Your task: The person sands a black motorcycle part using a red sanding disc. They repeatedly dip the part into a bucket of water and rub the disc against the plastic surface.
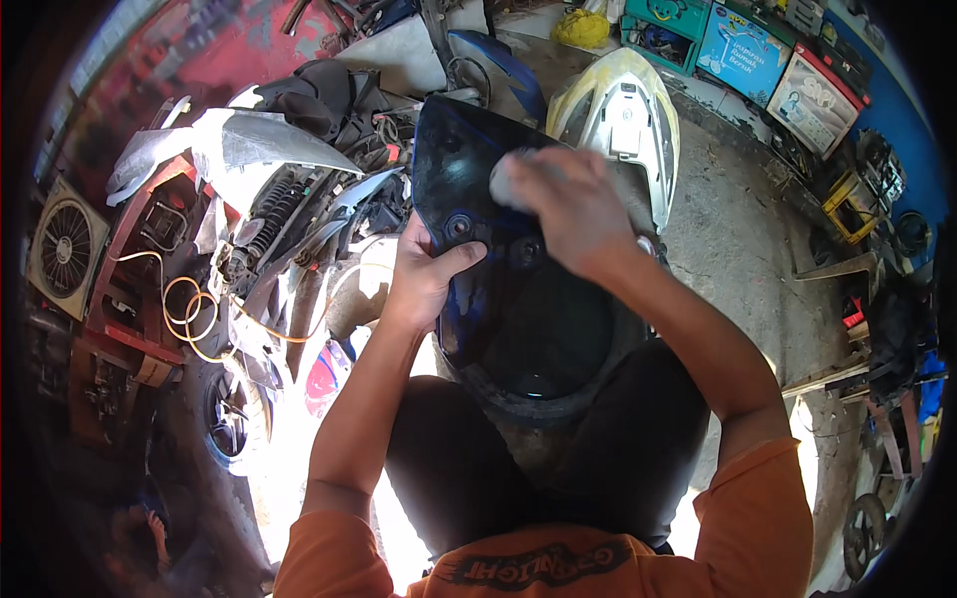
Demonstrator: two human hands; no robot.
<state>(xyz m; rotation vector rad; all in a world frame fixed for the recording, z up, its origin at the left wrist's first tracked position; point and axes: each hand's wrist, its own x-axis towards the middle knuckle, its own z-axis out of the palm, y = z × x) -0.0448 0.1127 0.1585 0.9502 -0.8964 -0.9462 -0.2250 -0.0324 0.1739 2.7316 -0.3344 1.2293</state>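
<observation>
A dark blue-black plastic motorcycle fairing panel [478, 161] stands tilted in front of me, over a round black container of dark liquid [549, 329] between my knees. My left hand [434, 273] grips the panel's left edge, its thumb on the near face beside a round mounting hole. My right hand [572, 202] presses a pale pad or cloth [511, 181] on the panel's upper right part; hand and pad are blurred, and the pad's exact kind cannot be told. The panel's far side is hidden.
To the left are a partly stripped motorcycle with a coil shock absorber [275, 213], a coiled orange hose [191, 318] and a wheel [228, 415]. A white and yellowish fairing [628, 112] lies ahead. Green crates [665, 37] and a wooden bench [826, 380] stand to the right.
</observation>
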